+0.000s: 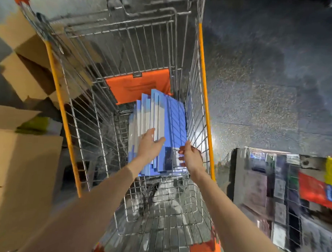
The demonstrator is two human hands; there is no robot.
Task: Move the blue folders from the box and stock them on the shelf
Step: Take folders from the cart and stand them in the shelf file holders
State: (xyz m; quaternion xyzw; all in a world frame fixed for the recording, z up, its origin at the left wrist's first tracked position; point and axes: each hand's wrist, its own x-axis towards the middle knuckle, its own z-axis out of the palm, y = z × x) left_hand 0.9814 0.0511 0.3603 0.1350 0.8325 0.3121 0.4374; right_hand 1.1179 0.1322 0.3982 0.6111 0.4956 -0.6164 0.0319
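Note:
Several blue folders stand on edge in a row inside a wire shopping cart, leaning toward its right wall. My left hand reaches down with fingers stretched out and touches the near ends of the folders. My right hand is at the right side of the stack, fingers curled around the edge of the outer folders by a dark label. Both forearms extend down into the cart basket. No shelf is plainly visible for stocking.
Open cardboard boxes pile up left of the cart, with a larger one nearer me. An orange flap lies at the cart's far end. A rack of packaged goods stands at the right. Dark speckled floor surrounds the cart.

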